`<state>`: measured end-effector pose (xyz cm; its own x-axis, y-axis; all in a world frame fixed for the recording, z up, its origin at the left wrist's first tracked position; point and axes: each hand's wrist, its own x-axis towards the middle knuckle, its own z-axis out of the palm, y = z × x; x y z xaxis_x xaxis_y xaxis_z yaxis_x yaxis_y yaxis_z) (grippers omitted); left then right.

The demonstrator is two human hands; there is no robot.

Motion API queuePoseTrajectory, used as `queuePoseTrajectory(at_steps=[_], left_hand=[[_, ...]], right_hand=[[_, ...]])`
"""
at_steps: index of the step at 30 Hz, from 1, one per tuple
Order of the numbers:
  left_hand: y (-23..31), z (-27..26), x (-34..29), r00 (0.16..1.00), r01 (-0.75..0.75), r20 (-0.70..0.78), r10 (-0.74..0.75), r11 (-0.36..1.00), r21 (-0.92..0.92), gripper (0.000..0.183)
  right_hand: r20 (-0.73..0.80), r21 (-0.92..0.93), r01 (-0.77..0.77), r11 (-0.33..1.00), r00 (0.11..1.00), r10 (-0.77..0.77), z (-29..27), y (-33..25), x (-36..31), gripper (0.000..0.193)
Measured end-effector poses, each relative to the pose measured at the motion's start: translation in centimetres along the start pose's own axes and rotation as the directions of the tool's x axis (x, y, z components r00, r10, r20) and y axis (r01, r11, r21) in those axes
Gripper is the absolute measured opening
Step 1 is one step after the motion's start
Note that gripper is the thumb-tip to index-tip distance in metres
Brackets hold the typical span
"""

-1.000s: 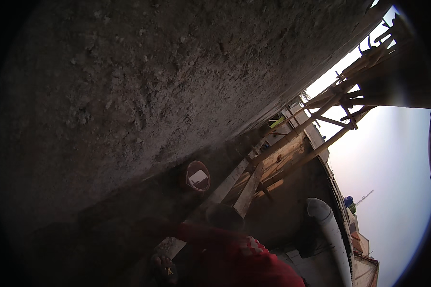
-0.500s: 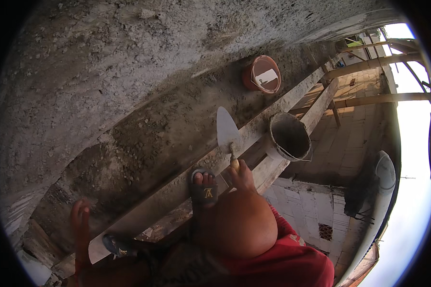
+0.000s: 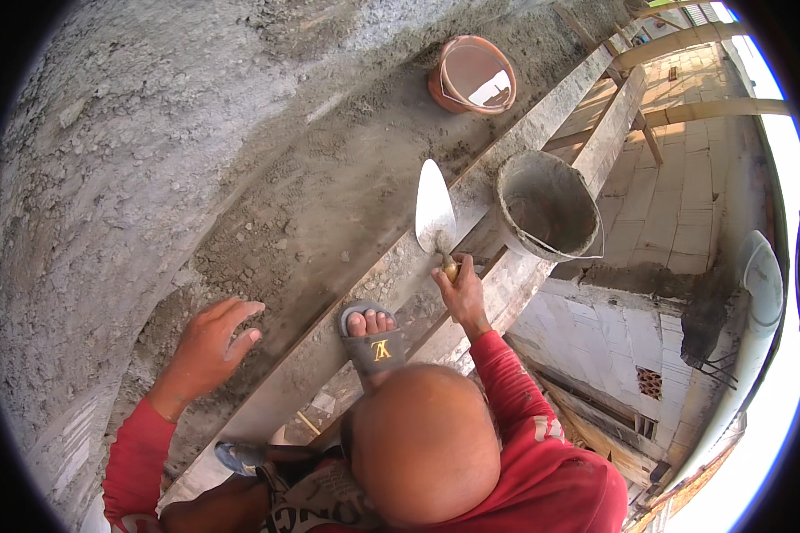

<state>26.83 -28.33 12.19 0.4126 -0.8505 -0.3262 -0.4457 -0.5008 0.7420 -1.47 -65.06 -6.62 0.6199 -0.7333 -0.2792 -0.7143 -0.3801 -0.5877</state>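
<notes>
My right hand (image 3: 462,291) is wrapped round the wooden handle of a pointed trowel (image 3: 435,206). Its pale metal blade points away from me over the edge of a plank, with some grey mortar near the handle. Close to the right of the blade stands a bucket (image 3: 548,206) crusted with mortar, its wire handle lowered to one side. My left hand (image 3: 206,354) is empty, fingers apart, above the rough, crumbly grey ground beside the wall.
Farther off, an orange bucket (image 3: 473,75) of liquid rests beside the rough plastered wall (image 3: 133,160). My sandalled foot (image 3: 372,336) is on a long plank (image 3: 391,277), below my bent knee (image 3: 427,444). Beyond the planks, at right, are a lower tiled surface (image 3: 587,329) and a pale pipe (image 3: 756,293).
My view has tilted, so both buckets appear higher in the picture. The left hand has risen farther into sight, and more of my red right sleeve shows. The trowel stays in my right hand.
</notes>
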Motion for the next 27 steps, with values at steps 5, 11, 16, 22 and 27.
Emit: queuePoseTrajectory(at_steps=[5,11,16,22,27], left_hand=[[0.5,2.0,2.2,0.997,-0.02,0.08,0.021,1.0,-0.023,0.035],[-0.2,2.7,2.3,0.988,0.065,0.142,-0.058,0.997,-0.039,0.035],[-0.8,2.7,2.2,0.99,0.088,0.112,-0.083,0.995,-0.038,0.033],[-1.5,2.4,1.9,0.984,0.141,0.115,-0.136,0.989,-0.043,0.033],[-2.6,1.8,0.6,0.976,0.2,0.095,-0.195,0.979,-0.04,0.034]], right_hand=[[0.066,0.001,0.065,0.998,0.996,-0.065,-1.8,-0.6,-0.3,0.059],[0.042,-0.094,0.116,0.989,0.993,-0.113,-2.8,-1.6,1.3,0.055],[0.071,-0.162,0.062,0.985,0.996,-0.051,-2.8,-2.9,3.5,0.054],[-0.107,-0.247,0.16,0.956,0.976,-0.191,-5.0,-8.6,4.6,0.048],[-0.362,-0.249,0.504,0.827,0.744,-0.562,-7.6,-15.0,16.9,0.035]])
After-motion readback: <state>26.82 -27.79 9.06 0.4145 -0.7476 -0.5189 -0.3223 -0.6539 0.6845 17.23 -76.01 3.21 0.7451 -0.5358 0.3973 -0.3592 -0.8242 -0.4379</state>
